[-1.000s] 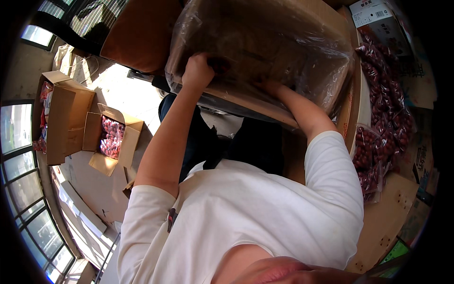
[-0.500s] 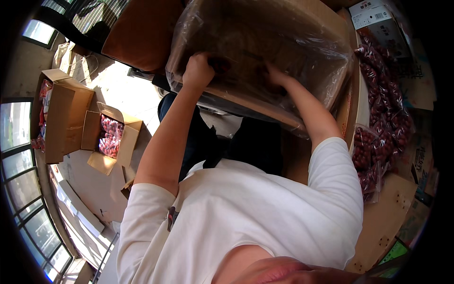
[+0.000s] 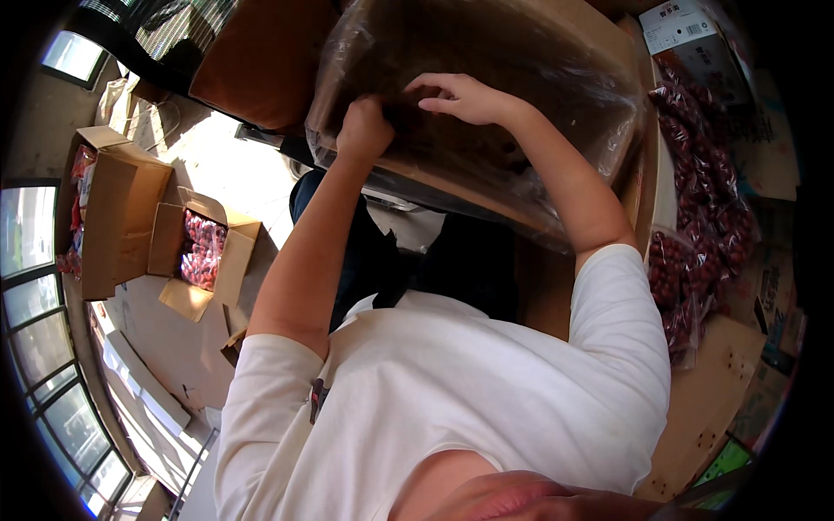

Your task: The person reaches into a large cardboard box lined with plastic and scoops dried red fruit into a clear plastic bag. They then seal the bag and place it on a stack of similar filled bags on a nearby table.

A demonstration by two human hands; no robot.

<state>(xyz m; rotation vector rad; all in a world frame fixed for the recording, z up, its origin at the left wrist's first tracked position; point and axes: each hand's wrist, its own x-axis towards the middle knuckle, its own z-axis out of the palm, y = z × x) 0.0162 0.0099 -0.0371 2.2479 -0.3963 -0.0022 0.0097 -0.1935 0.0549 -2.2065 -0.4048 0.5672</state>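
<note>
One large cardboard box, lined with clear plastic, opens beneath our right hand, and our left hand is inside its near left corner. Below and to the right of the right hand, a few dark spots show inside the box, too small for us to identify.

Well to the right of the right hand lie clear bags of dark-red fruit, with a white-and-grey carton just beyond them. Left of the left hand, two smaller open boxes stand near each other; the one closer to the hand holds bagged red fruit. Farther left of that hand are dark-framed windows, and sunlight falls on the pale floor between.

Our right hand is spread, thumb and fingers apart, with nothing visible in its grasp. Our left hand is curled, its fingertips lost in shadow; we cannot tell whether they clamp on anything.
</note>
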